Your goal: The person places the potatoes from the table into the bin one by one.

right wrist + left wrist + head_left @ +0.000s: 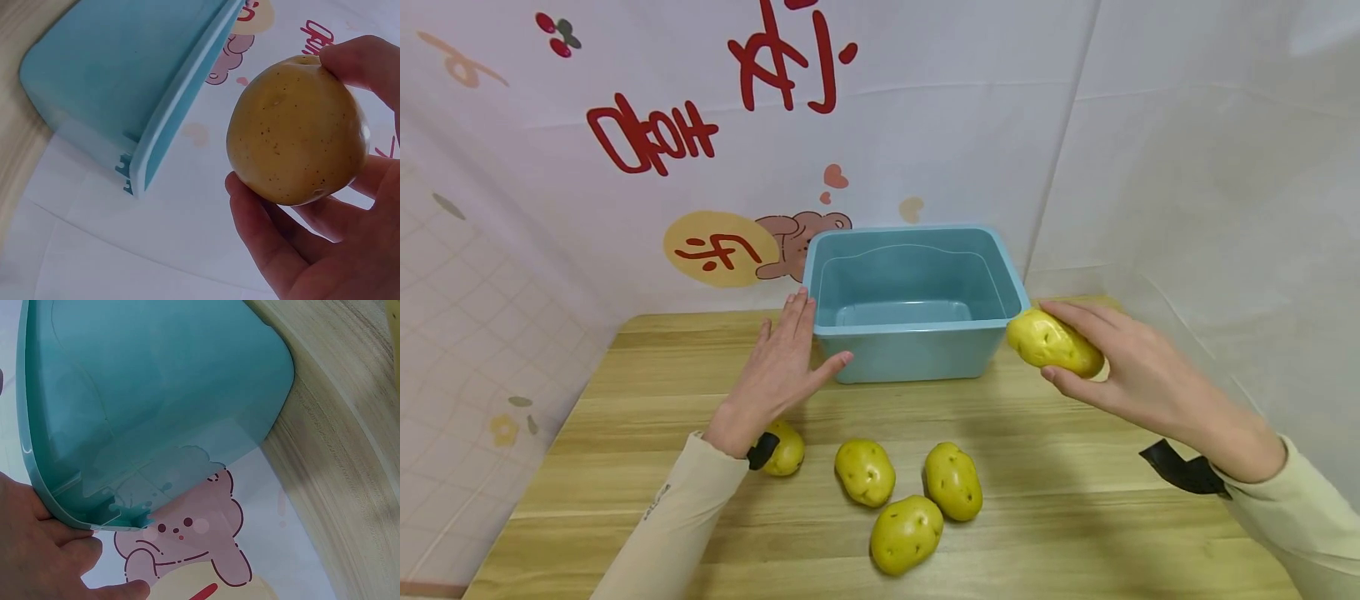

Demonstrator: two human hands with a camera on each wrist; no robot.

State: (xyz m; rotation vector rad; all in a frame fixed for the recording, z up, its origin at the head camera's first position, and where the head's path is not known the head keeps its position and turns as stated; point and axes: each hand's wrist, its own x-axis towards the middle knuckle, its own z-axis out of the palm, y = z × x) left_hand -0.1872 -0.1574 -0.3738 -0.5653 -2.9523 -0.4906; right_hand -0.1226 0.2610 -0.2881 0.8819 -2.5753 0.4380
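Note:
A yellow potato (1054, 343) is gripped in my right hand (1138, 379), thumb on one side and fingers on the other. It is held just off the right front corner of a blue plastic bin (917, 354); the right wrist view shows the potato (294, 131) apart from the bin's rim. My left hand (778, 367) has its fingers extended against the bin's left rim, thumb spread out. Nearer to me several potatoes lie on the table: one (784, 450) partly hidden by the left wrist, others (865, 472) (953, 482) and a front one (907, 535).
The bin stands at the back of a wood-grain table (1060, 525). Behind it hangs a white printed cloth (970, 125) with red characters and a pink bear (805, 237). Pale sheeting (1240, 208) rises along the right side.

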